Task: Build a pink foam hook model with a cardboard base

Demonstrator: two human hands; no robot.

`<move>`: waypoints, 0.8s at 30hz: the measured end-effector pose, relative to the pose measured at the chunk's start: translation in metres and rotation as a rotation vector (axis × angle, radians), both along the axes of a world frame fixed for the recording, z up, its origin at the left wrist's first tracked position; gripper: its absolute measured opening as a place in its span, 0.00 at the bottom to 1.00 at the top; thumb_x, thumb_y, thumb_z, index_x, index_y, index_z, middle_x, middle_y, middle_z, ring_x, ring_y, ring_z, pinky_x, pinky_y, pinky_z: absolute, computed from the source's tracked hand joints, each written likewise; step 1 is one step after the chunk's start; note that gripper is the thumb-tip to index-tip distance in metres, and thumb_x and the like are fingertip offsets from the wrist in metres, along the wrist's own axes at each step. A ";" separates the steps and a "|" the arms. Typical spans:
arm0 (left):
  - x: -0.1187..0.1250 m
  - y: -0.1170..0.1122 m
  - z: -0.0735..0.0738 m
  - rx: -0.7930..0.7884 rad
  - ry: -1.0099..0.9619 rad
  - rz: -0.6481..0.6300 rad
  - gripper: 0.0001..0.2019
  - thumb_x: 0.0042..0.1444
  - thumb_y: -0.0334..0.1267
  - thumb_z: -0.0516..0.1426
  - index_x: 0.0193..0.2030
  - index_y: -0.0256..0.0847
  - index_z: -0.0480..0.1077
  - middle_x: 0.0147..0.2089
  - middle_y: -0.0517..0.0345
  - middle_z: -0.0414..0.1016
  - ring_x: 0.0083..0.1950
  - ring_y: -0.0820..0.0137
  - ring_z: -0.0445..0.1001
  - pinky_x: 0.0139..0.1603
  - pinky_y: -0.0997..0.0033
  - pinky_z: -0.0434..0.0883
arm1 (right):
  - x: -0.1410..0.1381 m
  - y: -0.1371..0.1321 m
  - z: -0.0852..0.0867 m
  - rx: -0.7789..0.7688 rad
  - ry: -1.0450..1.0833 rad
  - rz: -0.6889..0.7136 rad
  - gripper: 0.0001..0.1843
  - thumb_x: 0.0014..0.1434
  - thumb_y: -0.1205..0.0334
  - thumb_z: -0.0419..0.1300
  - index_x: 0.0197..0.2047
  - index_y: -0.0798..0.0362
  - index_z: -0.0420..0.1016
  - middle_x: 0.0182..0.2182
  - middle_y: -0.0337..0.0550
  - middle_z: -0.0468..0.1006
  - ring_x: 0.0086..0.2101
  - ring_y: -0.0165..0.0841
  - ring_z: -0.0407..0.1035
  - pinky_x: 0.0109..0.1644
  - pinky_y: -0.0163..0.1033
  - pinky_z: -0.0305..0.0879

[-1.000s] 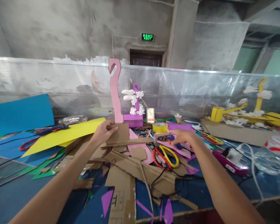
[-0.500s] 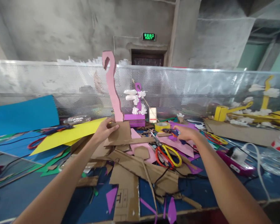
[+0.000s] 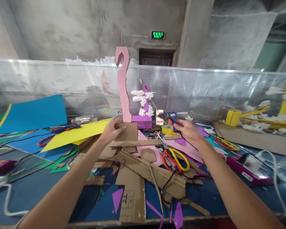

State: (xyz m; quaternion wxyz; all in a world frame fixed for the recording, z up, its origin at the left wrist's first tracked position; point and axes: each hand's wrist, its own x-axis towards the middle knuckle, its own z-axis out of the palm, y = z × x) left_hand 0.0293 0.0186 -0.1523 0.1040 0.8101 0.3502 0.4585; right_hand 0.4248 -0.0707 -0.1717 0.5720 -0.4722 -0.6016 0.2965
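Note:
My left hand (image 3: 113, 129) grips the left edge of a brown cardboard piece (image 3: 130, 131). Rising from the back of that piece is a tall pink hook-topped cutout (image 3: 124, 89), nearly upright. My right hand (image 3: 188, 130) is closed around the handle of a blue hot glue gun (image 3: 173, 117), whose nozzle points left. Just below the gun lies a roll of yellow tape (image 3: 167, 129). Scissors (image 3: 173, 156) with red and yellow handles rest on the scraps between my forearms. Behind the cardboard stands a purple model (image 3: 141, 122) with white tufts.
Cardboard scraps (image 3: 154, 173) and purple and pink cuttings litter the blue table. Yellow sheet (image 3: 81, 135), blue sheet (image 3: 38, 114) and another glue gun (image 3: 65, 129) lie left. A purple power strip (image 3: 249, 173) with cables sits right. A perforated metal panel (image 3: 193, 92) borders the back.
My right hand has lifted the glue gun from among the scraps and turned its nozzle leftward. The pink cutout stands straighter. My left hand stays on the cardboard; the view has shifted slightly left.

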 end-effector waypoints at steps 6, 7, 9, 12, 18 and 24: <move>-0.001 -0.003 0.001 0.023 0.003 -0.006 0.13 0.58 0.47 0.61 0.44 0.41 0.74 0.47 0.53 0.72 0.50 0.59 0.74 0.57 0.56 0.69 | -0.030 -0.005 -0.011 -0.008 0.101 0.243 0.24 0.56 0.46 0.71 0.46 0.50 0.68 0.33 0.39 0.79 0.36 0.35 0.76 0.44 0.43 0.73; -0.001 -0.004 0.001 0.019 0.003 -0.015 0.14 0.58 0.47 0.61 0.45 0.41 0.74 0.48 0.53 0.72 0.50 0.59 0.74 0.58 0.56 0.69 | -0.034 -0.005 -0.013 0.016 0.074 0.254 0.23 0.57 0.46 0.70 0.46 0.50 0.68 0.32 0.39 0.78 0.35 0.35 0.75 0.44 0.42 0.73; -0.001 -0.005 0.000 0.009 -0.003 -0.036 0.14 0.58 0.47 0.61 0.45 0.41 0.75 0.48 0.52 0.73 0.50 0.59 0.74 0.58 0.56 0.69 | -0.042 -0.006 -0.014 0.060 0.048 0.257 0.21 0.58 0.47 0.70 0.43 0.51 0.69 0.31 0.38 0.76 0.33 0.33 0.73 0.44 0.41 0.71; -0.001 -0.005 -0.001 -0.009 -0.019 -0.064 0.14 0.58 0.48 0.61 0.44 0.40 0.74 0.48 0.51 0.73 0.50 0.59 0.74 0.57 0.56 0.69 | -0.053 -0.012 -0.012 0.077 0.063 0.316 0.19 0.57 0.47 0.70 0.41 0.52 0.71 0.31 0.37 0.74 0.33 0.32 0.71 0.45 0.41 0.70; 0.000 -0.001 -0.004 -0.085 -0.080 -0.047 0.16 0.57 0.52 0.61 0.42 0.42 0.72 0.49 0.52 0.76 0.52 0.56 0.74 0.59 0.55 0.68 | -0.056 -0.019 -0.009 0.059 0.084 0.409 0.19 0.53 0.50 0.73 0.42 0.52 0.77 0.36 0.42 0.78 0.39 0.37 0.74 0.51 0.44 0.70; 0.005 -0.004 -0.005 -0.043 -0.076 -0.071 0.16 0.56 0.53 0.62 0.42 0.42 0.73 0.49 0.51 0.76 0.52 0.57 0.74 0.59 0.56 0.68 | -0.063 -0.011 -0.019 0.031 0.050 0.297 0.23 0.59 0.41 0.68 0.43 0.54 0.80 0.23 0.36 0.71 0.30 0.35 0.72 0.41 0.41 0.70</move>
